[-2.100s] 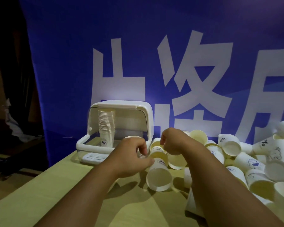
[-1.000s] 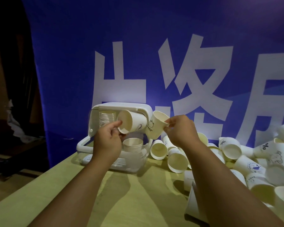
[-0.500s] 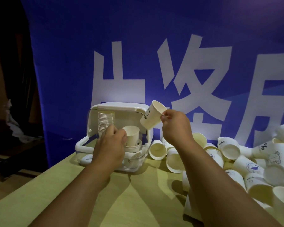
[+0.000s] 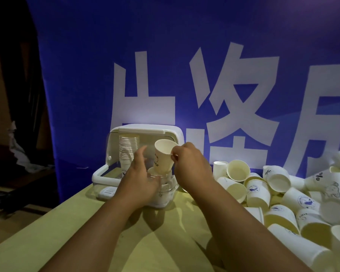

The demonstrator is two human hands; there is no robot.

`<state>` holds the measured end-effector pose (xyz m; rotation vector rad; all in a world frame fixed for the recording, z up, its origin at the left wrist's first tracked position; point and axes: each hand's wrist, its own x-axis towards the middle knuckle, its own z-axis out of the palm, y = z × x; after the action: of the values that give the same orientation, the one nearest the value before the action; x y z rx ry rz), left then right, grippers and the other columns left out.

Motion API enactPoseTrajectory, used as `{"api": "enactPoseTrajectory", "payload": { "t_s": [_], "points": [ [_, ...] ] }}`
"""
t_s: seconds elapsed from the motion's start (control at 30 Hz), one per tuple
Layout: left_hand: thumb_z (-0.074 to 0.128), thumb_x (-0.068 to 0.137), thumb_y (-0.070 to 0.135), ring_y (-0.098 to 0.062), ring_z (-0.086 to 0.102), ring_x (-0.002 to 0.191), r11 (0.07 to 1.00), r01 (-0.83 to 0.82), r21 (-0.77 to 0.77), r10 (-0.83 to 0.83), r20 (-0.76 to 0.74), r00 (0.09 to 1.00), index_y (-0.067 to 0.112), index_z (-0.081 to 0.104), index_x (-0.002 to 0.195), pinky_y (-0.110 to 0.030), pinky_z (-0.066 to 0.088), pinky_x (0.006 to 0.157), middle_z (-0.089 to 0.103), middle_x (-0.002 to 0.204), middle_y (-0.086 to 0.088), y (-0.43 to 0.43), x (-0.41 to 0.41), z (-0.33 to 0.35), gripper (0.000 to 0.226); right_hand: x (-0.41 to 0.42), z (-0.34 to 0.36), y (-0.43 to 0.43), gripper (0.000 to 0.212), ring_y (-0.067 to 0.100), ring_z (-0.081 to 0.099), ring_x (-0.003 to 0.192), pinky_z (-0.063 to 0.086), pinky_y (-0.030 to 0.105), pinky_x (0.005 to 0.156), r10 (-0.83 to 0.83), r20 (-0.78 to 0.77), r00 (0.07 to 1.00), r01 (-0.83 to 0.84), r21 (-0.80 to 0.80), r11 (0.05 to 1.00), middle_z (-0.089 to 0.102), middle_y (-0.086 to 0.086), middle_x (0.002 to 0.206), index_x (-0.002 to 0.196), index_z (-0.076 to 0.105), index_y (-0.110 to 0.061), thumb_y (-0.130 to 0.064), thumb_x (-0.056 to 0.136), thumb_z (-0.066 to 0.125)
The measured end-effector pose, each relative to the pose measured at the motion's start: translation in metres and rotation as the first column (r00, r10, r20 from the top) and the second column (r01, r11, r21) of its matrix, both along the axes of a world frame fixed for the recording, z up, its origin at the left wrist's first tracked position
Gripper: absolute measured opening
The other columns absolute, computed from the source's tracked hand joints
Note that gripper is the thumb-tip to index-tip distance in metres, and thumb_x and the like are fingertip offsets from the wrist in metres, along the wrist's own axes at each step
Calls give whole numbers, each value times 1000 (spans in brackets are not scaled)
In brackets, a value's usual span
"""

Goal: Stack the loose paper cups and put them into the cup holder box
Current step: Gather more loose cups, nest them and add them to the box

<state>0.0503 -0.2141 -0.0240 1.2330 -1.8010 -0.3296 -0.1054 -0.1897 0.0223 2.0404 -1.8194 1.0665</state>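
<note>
Moved: R hand (image 4: pixel 190 165) brought cup (image 4: pixel 164 156) down into the box (image 4: pixel 114 176) stack.
Grip: R pinches rim; L hand (image 4: pixel 140 179) prob. open.
Handling: light, crushable; take by rim.

Yellow table (image 4: pixel 71 228) carries the cup holder box (image 4: pixel 106 174) and loose paper cups (image 4: pixel 279 197)

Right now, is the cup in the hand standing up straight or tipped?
Nearly upright, tipped a little. The cup has its mouth facing up while the right hand lowers its bottom into the cup below.
</note>
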Motion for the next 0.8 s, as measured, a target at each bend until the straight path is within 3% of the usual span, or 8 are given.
{"api": "enactPoseTrajectory", "payload": {
  "t_s": [0.07, 0.13, 0.23, 0.37, 0.5, 0.6, 0.67, 0.8],
  "points": [
    [75, 90, 29, -21, 40, 142, 997, 58, -48, -59, -1, 998, 61, -5, 147, -54, 44, 110, 26, 163, 4, 2, -1, -1, 103, 4, -3, -2, 26, 18, 60, 90, 56, 33, 86, 25, -77, 997, -20, 57, 998, 60, 3, 111, 114, 68, -21, -17, 89, 70],
    [67, 96, 26, -17, 36, 143, 992, 77, -104, -74, 30, 997, 58, 6, 152, -51, 45, 110, 24, 163, 8, 1, -3, -2, 88, 7, -6, -4, 29, 18, 62, 90, 55, 30, 85, 51, -40, 998, -46, 126, 991, 63, 2, 111, 118, 66, -21, -19, 90, 69],
    [51, 104, 31, -16, 41, 139, 991, 5, -132, 5, 78, 997, 31, 40, 151, -40, 46, 109, 35, 155, 9, -5, -4, -5, 49, 8, -9, -6, 41, 19, 63, 96, 52, 30, 87, 52, 20, 998, -55, 206, 977, 65, 2, 116, 128, 56, -21, -18, 90, 70],
    [44, 107, 31, -12, 46, 123, 993, -61, -104, 79, 173, 982, 18, 54, 139, -35, 45, 104, 47, 142, 5, -3, -5, -6, 37, 9, -17, -6, 46, 22, 61, 107, 49, 33, 96, 44, -62, 997, -21, 340, 940, 62, 5, 123, 132, 55, -18, -14, 89, 70],
    [41, 107, 34, -13, 48, 117, 994, -85, -68, 100, 254, 962, 19, 56, 133, -37, 47, 101, 53, 133, 5, -1, -7, -8, 34, 8, -21, -6, 47, 24, 59, 113, 47, 34, 98, 89, -152, 984, -19, 411, 912, 59, 6, 129, 135, 51, -17, -10, 91, 66],
    [45, 105, 38, -13, 44, 123, 986, -125, -108, 151, 292, 944, 26, 51, 140, -37, 45, 103, 49, 137, 8, 1, -8, -7, 38, -1, -12, -4, 50, 25, 60, 113, 50, 37, 97, 103, -10, 995, -91, 397, 913, 60, 3, 131, 137, 51, -23, -11, 91, 67],
    [49, 102, 40, -12, 42, 123, 976, -136, -171, 182, 294, 938, 32, 50, 137, -36, 43, 104, 47, 136, 11, 5, -12, -5, 36, -15, -1, -2, 40, 24, 62, 106, 51, 34, 94, 33, 69, 997, -57, 379, 924, 63, 2, 121, 129, 57, -20, -14, 91, 67],
    [50, 100, 39, -11, 39, 126, 952, -55, -301, 185, 423, 887, 35, 53, 125, -34, 31, 111, 45, 134, 14, 18, -35, -2, 26, -54, 15, 7, 22, 16, 59, 78, 50, 26, 75, -139, -56, 989, 150, 431, 890, 60, 3, 89, 108, 60, -10, -20, 91, 68]
  ]
}}
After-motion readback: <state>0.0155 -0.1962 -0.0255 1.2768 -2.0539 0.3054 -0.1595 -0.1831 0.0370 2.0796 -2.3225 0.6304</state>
